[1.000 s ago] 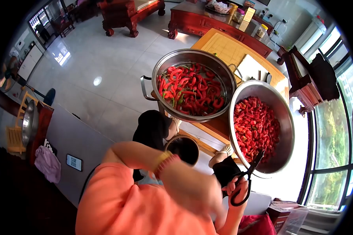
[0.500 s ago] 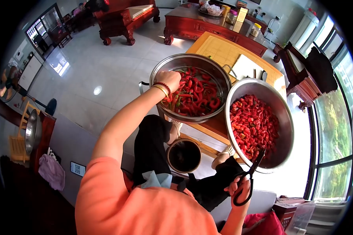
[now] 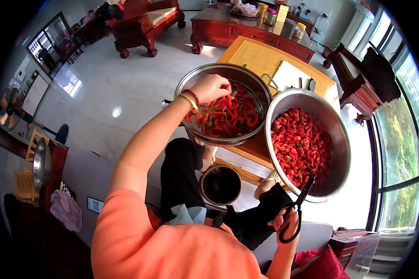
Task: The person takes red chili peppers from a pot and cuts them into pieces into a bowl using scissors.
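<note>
My left hand point(image 3: 210, 88) is over the steel pot point(image 3: 189, 76), its fingers pinched on a red chili pepper point(image 3: 228, 88). Long whole red chili peppers point(image 3: 230, 114), some with green stems, lie in the pot. In my right hand point(image 3: 287, 223) is a pair of black-handled scissors point(image 3: 304, 191), gripped by the handles, blades pointing up toward the near rim of a wide steel basin point(image 3: 337, 153). Cut pieces of red chili point(image 3: 300, 142) cover much of the basin's bottom. Whether the scissor blades touch the basin cannot be made out.
Pot and basin rest on a wooden table point(image 3: 246, 49) with a white board point(image 3: 288, 74) and a dark-handled knife point(image 3: 311, 85) behind them. A dark bucket point(image 3: 221, 185) stands on the floor between my feet. A phone point(image 3: 95, 204) lies on the seat at left.
My left hand has risen from among the peppers and shifted slightly right, a pepper now at its fingertips. My right hand and the scissors stay nearly in place.
</note>
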Tool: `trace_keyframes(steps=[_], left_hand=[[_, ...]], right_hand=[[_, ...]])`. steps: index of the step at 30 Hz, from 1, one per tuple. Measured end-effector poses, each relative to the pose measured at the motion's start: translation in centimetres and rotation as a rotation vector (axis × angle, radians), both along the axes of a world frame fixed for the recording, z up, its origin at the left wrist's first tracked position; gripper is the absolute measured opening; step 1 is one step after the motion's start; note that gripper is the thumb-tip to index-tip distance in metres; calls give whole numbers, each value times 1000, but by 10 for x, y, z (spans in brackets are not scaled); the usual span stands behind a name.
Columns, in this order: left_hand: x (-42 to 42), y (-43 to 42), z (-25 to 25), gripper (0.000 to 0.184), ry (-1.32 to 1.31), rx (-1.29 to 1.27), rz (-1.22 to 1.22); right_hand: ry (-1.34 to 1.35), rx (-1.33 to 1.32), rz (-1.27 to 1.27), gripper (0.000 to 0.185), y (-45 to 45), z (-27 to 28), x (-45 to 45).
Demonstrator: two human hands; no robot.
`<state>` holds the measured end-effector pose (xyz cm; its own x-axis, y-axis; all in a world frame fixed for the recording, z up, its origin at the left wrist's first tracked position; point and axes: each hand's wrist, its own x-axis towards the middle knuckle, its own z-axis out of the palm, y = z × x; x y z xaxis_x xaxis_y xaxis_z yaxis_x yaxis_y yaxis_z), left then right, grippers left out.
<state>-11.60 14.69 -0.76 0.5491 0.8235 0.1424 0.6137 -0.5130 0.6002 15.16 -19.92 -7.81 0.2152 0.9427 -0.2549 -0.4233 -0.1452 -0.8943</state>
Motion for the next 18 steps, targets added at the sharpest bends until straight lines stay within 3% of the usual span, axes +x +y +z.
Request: trace_keyframes(steps=[3,5,8,9,14,18], left_hand=[[15,4,-31,20,152,123,-102],[22,1,-42,21,219,32,-118],[16,5,-47,19,149,71,-58],[16,2,-44,17,213,42,48],[15,0,-49,20,604,217,119],[15,6,-60,16,625,117,87]], right_hand=[[-10,-12,3,46,3,0,-3],[6,-25,-16,45,3,5,-6],[16,-47,-40,42,0,5,-2],[18,-58,-39,41,-2,4,-1],[31,-34,-46,39,0,3,0],[22,-36,-50,38,2,6,-6]])
